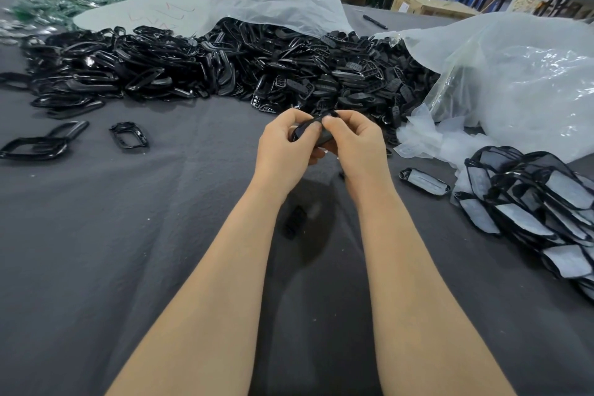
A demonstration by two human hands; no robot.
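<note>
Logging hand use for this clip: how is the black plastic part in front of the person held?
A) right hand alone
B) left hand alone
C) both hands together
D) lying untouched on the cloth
C: the left hand and right hand both pinch the black plastic part above the grey cloth.

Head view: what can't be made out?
- black part: head view, mostly covered by left hand and right hand; shape unclear.
- small piece between forearms: head view, blurred, in shadow.
- wrapped pile: head view, cut by right edge.
- red marks: head view, too faint to read.
</note>
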